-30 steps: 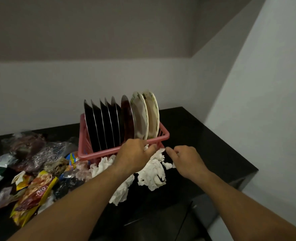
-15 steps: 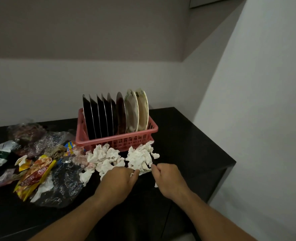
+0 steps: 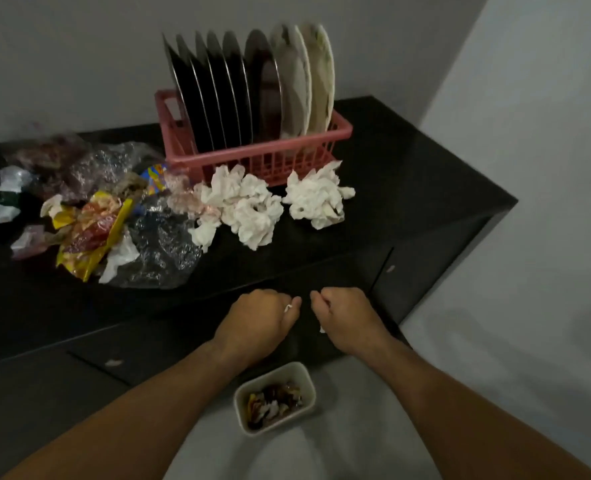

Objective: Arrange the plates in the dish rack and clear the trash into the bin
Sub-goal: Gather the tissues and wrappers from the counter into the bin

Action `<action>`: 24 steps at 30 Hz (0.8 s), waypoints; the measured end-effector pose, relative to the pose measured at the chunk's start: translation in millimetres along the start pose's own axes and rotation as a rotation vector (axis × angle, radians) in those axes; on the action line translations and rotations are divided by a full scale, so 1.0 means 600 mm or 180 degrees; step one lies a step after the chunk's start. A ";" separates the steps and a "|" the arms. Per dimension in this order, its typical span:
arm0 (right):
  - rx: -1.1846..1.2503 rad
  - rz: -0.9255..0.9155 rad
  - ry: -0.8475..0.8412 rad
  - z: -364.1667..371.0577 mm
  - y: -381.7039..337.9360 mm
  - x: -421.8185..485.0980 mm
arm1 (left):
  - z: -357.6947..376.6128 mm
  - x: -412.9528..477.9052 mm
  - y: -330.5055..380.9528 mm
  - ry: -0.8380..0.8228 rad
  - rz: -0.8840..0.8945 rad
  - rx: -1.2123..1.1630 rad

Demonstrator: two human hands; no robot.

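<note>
The person's left hand is curled into a fist, and a white scrap sticks out between the thumb and the fingers, so the hand pinches it. The right hand is curled too, and a second white scrap peeks out from under it, held inside the fingers. The two hands are close together but do not touch, and they hang in front of the edge of the black counter. The bin sits on the pale floor, lower down between the two arms, and there is trash inside it. On the counter stands the pink dish rack. The dark plates stand on edge in a row in the rack, and the two pale plates stand at the right end of that row. Just in front of the rack lie crumpled tissues in a bunch, and one more tissue ball lies to their right. To the left of the tissues lie a clear plastic bag and a heap of shiny snack wrappers, with more bags behind them.
</note>
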State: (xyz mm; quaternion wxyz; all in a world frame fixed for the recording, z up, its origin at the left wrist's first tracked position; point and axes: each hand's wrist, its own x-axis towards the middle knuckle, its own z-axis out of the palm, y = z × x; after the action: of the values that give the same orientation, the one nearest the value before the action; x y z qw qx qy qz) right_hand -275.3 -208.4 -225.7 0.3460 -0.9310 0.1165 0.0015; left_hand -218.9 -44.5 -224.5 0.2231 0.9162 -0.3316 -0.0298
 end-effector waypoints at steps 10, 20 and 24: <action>-0.0402 0.0551 -0.0659 0.330 0.217 -0.017 | 0.307 -0.105 -0.204 -0.0509 -0.0351 0.0131; -0.0963 0.0436 -0.1901 0.678 0.457 0.105 | 0.612 -0.157 -0.407 -0.0808 -0.0967 0.0029; -0.0999 0.0373 -0.2063 0.762 0.509 0.141 | 0.679 -0.151 -0.447 -0.0721 -0.1113 -0.0096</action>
State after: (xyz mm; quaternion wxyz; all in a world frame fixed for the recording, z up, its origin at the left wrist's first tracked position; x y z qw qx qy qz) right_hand -223.8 -156.1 -777.1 0.2172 -0.9156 0.0523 0.3342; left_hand -212.7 35.7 -713.7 0.1895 0.9472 -0.1899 -0.1758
